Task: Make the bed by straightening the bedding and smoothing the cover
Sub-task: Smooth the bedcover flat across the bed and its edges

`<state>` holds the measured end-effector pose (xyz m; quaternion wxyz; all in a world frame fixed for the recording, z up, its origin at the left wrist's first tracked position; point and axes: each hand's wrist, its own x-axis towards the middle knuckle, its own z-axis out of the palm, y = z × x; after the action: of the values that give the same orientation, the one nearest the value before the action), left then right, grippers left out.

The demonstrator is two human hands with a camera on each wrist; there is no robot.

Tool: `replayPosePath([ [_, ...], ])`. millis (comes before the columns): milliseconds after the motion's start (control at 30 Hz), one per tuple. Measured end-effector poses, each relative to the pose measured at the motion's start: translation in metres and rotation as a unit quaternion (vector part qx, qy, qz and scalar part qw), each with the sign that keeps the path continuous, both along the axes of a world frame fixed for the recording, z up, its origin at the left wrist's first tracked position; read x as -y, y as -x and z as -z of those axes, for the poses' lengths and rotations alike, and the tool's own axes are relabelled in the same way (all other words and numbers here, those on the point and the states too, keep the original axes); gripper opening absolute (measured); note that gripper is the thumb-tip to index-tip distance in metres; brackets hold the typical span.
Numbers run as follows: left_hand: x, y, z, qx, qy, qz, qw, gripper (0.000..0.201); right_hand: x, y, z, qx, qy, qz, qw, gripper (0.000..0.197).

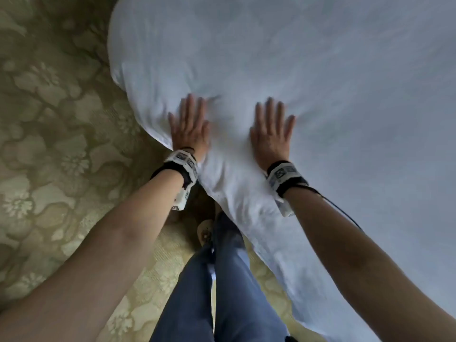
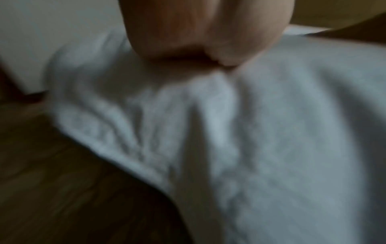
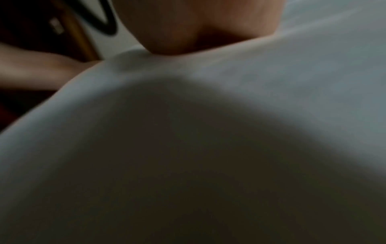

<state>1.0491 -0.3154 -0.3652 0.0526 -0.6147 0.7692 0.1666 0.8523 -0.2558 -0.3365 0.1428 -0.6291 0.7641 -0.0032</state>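
A white cover (image 1: 320,82) lies spread over the bed and fills the upper right of the head view. Both hands lie flat on it near its rounded near corner. My left hand (image 1: 190,124) presses the cover close to the edge, fingers straight and spread. My right hand (image 1: 272,130) presses flat a hand's width to the right, fingers also straight. Small wrinkles run between and below the hands. In the left wrist view the heel of the left hand (image 2: 204,33) sits on creased white cover (image 2: 271,132). The right wrist view shows the right hand's heel (image 3: 198,24) on smooth cover (image 3: 292,74).
A green carpet (image 1: 54,134) with a flower pattern covers the floor left of the bed. My legs in blue jeans (image 1: 222,280) stand against the bed's near edge, one slippered foot (image 1: 204,233) showing.
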Motion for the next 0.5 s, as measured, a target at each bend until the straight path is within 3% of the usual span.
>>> replayPosePath([
  [67,0.006,-0.033,0.016,0.038,-0.057,-0.045,0.997,0.060,-0.011,-0.031,0.012,-0.014,-0.026,-0.091,0.995,0.059],
  [133,0.007,-0.060,0.018,0.081,-0.108,-0.033,0.990,0.065,-0.024,-0.056,0.014,-0.021,-0.048,-0.183,0.982,0.063],
  [267,0.011,-0.081,-0.004,0.120,-0.169,0.001,0.978,0.073,-0.024,-0.075,-0.006,0.016,-0.169,-0.363,0.916,0.075],
  [367,0.022,-0.081,-0.037,0.098,-0.212,-0.059,0.971,0.068,-0.004,-0.076,-0.033,0.052,-0.178,-0.367,0.912,0.074],
  [500,0.044,-0.087,-0.077,0.063,-0.217,-0.119,0.967,0.063,0.028,-0.076,-0.077,0.076,-0.178,-0.254,0.947,0.071],
])
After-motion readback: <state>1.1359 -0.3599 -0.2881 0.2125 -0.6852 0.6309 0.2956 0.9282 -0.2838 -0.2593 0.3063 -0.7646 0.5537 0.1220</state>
